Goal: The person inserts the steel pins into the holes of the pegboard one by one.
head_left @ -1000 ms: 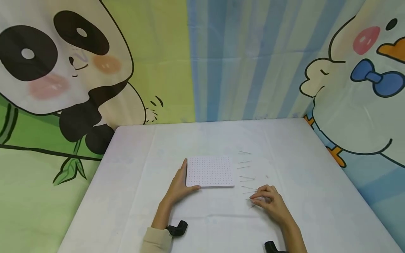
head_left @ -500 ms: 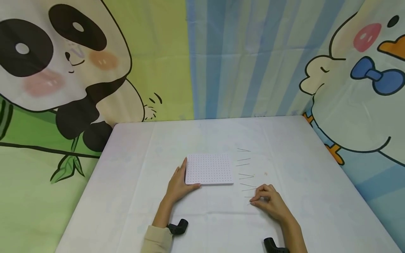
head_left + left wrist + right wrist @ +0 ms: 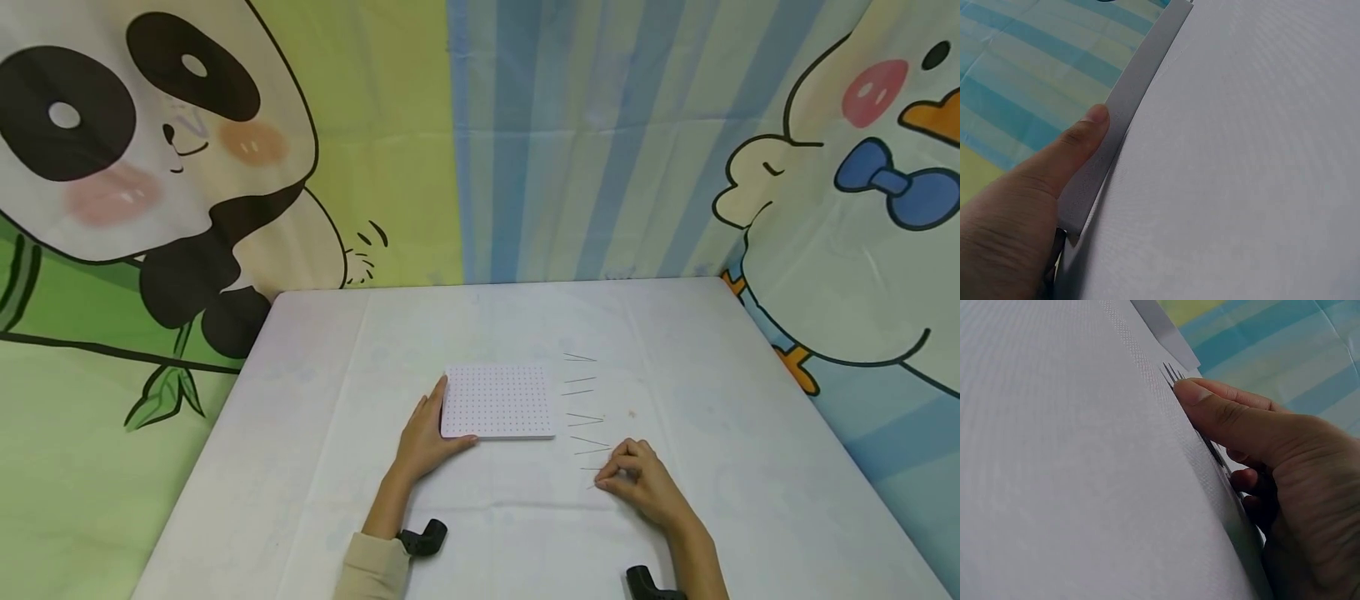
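A white board [image 3: 498, 403] with rows of small holes lies flat on the white table. My left hand [image 3: 426, 442] lies around its near-left corner, the thumb straight along the front side and the fingers along the left side. In the left wrist view, that thumb [image 3: 1088, 131] presses on the board's side [image 3: 1129, 94]. To the right of the board, thin metal pins [image 3: 589, 419] lie in a loose column. At its near end my right hand [image 3: 637, 483] pinches one thin pin [image 3: 1210, 447] between thumb and index finger, close over the table; the fingers hide most of it.
A tiny brownish speck [image 3: 632, 413] shows on the white tablecloth [image 3: 495, 542], right of the pins. Behind the table hangs a cartoon-printed curtain [image 3: 525, 142]. Both wrists wear black camera mounts [image 3: 424, 538].
My right fingertips have shifted slightly nearer the front, off the second-nearest pin and onto the nearest one. The left hand and board stay in place; the head view wavers slightly.
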Demonstrator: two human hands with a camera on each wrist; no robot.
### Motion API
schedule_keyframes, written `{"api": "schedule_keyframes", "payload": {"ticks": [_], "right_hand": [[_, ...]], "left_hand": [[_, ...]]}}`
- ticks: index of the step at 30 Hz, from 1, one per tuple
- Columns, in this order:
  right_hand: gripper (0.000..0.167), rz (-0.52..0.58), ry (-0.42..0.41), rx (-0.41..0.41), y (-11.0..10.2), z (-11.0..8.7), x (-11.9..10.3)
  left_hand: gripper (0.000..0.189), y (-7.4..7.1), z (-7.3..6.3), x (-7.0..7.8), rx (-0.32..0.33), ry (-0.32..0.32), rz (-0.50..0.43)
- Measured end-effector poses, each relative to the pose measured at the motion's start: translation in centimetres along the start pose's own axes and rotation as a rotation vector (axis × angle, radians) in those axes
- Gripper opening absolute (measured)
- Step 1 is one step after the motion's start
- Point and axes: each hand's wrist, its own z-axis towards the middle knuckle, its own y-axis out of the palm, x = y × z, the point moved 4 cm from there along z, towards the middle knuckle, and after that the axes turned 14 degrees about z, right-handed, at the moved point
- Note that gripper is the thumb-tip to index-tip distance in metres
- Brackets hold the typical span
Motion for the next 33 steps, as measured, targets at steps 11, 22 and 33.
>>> {"api": "schedule_keyframes", "payload": {"ticks": [11,22,33], "right_hand": [[0.011,-0.015,0.074,0.019,-0.3,0.0,-0.1],[0.006,-0.026,0.049,0.152,0.1,4.1,-3.0],[0.019,0.163,0.116,0.271,1.8,9.8,-3.5]], "left_hand": [[0.116,0.0,0.2,0.3,0.043,0.061,0.014],[0.114,-0.5,-0.1,0.4,0.07,0.083,0.012],[0.114,-0.2,-0.1,0.1,0.035,0.059,0.003]]}}
